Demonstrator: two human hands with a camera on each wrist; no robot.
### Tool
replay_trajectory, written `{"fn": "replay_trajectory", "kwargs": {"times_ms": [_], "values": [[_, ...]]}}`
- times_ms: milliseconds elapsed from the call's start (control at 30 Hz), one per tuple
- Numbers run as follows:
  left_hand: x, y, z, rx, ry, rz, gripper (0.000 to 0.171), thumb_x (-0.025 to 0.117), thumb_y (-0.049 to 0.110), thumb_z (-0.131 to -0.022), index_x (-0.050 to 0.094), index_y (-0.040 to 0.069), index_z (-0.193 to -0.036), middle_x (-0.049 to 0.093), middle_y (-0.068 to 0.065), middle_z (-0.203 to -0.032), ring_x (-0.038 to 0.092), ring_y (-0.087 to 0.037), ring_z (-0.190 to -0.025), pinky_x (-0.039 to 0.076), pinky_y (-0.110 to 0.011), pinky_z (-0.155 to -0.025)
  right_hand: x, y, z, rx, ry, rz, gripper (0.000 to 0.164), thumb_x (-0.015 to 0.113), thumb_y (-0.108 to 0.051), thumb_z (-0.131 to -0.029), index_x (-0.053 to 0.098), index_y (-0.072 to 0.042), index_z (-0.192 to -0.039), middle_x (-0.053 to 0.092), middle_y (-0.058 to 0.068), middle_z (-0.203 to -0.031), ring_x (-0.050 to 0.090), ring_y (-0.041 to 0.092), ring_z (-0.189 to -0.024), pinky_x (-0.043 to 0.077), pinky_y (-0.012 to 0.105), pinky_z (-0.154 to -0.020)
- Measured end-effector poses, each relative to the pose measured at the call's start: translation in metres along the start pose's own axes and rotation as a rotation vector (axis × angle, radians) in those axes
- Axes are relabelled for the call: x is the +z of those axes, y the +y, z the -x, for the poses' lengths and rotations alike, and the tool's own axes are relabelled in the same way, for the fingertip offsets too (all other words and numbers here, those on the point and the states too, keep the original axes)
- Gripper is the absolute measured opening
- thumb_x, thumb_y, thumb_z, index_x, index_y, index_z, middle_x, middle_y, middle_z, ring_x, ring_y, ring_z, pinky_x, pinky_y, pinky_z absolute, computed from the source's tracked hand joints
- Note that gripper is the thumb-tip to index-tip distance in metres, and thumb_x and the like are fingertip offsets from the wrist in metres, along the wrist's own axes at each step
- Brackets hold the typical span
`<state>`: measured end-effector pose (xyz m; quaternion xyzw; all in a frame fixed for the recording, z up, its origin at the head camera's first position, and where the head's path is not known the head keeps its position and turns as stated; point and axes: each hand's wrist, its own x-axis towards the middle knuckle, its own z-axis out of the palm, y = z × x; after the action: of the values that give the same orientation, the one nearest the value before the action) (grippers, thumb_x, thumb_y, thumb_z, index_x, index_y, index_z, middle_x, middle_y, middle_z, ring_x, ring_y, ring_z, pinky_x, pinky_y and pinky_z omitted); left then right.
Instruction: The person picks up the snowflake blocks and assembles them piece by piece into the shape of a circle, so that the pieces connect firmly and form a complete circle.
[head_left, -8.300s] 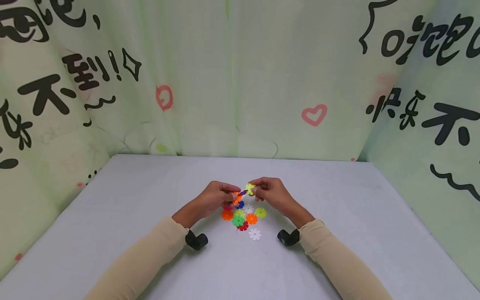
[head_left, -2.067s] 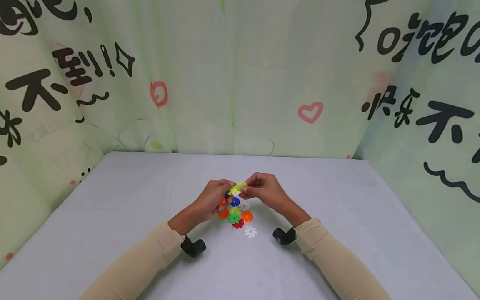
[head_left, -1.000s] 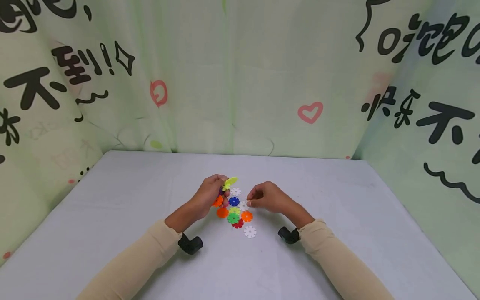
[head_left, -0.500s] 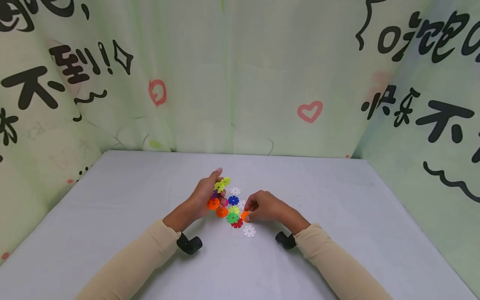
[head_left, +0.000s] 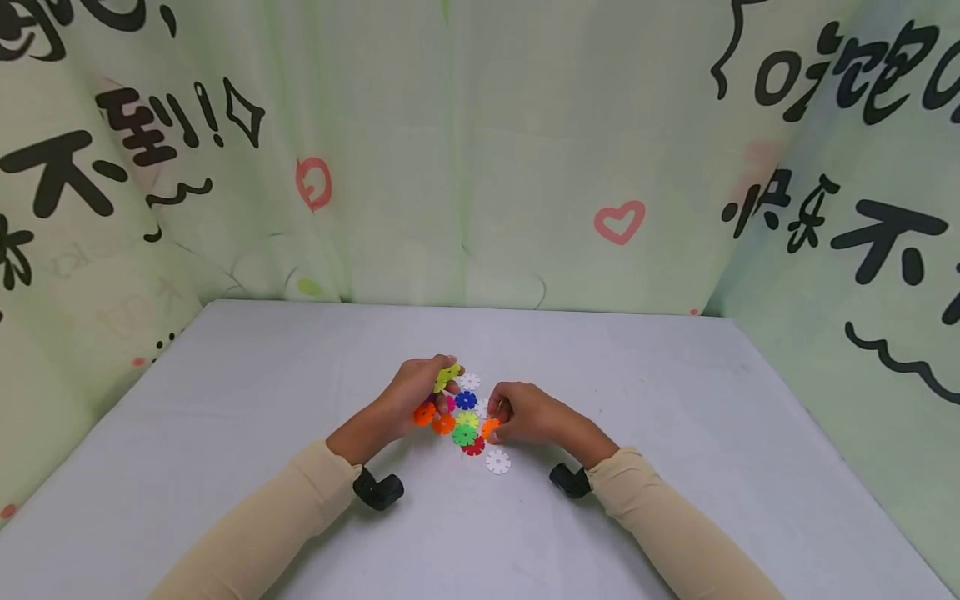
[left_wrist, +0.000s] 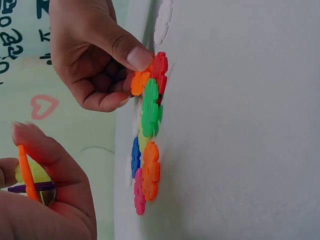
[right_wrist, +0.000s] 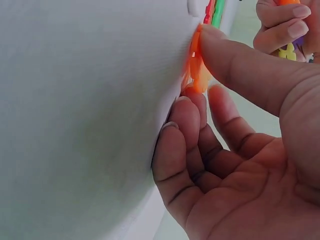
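My left hand [head_left: 408, 396] holds a small chain of joined plastic snowflake discs. An orange disc [head_left: 424, 413] is at its lower end, yellow discs [head_left: 447, 375] are at the top, and a purple disc [left_wrist: 45, 186] crosses the orange one in the left wrist view. The fingers partly cover this chain. My right hand [head_left: 534, 412] is low over the table at the pile's right side. Its thumb and fingers pinch the edge of a loose orange snowflake disc [right_wrist: 196, 65], tilted beside the red disc [left_wrist: 160, 70].
Between the hands lie loose discs: green [head_left: 464, 435], blue [head_left: 466, 400], pink [head_left: 450, 404], another orange disc [head_left: 443, 423] and several more. A white disc [head_left: 498, 462] lies nearest the front. The white-covered table [head_left: 645, 367] ends at a printed curtain [head_left: 525, 167].
A yellow disc that my right hand held earlier is now on the left hand's chain. My right hand has moved down to the loose orange disc; my left hand has drawn left with the chain.
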<state>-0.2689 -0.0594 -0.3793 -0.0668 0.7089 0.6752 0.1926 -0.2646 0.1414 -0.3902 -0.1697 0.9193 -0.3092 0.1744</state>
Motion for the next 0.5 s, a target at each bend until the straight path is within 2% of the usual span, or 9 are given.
{"fn": "replay_trajectory", "kwargs": {"times_ms": [100, 333, 500], "values": [[0.0004, 0.0006, -0.0005, -0.001, -0.014, -0.025, 0.041, 0.05, 0.039, -0.1, 0.06, 0.007, -0.121, 0.064, -0.012, -0.097, 0.05, -0.014, -0.052, 0.047, -0.021, -0.052, -0.0013, 0.0012, 0.0, -0.03, -0.004, -0.012, 0.023, 0.08, -0.005, -0.079, 0.061, -0.008, -0.091, 0.056, 0.004, -0.076, 0.052, 0.018, -0.072, 0.046, 0.028, -0.064], [0.0001, -0.0009, -0.0003, 0.011, 0.011, -0.083, 0.039, 0.048, 0.036, -0.1, 0.064, 0.006, -0.121, 0.058, -0.009, -0.087, 0.044, -0.013, -0.05, 0.042, -0.019, -0.049, -0.0042, 0.0083, -0.0023, -0.158, -0.01, -0.053, 0.013, 0.072, 0.0, -0.082, 0.066, -0.009, -0.089, 0.056, 0.001, -0.074, 0.052, 0.016, -0.072, 0.046, 0.027, -0.064], [0.0007, -0.0004, 0.0013, 0.005, 0.013, -0.123, 0.04, 0.049, 0.036, -0.099, 0.065, 0.005, -0.118, 0.054, -0.006, -0.076, 0.043, -0.014, -0.049, 0.04, -0.02, -0.048, -0.008, 0.01, -0.0029, -0.173, 0.065, -0.103, 0.01, 0.069, -0.001, -0.086, 0.071, -0.008, -0.093, 0.062, 0.0, -0.082, 0.055, 0.017, -0.077, 0.05, 0.029, -0.069]]}}
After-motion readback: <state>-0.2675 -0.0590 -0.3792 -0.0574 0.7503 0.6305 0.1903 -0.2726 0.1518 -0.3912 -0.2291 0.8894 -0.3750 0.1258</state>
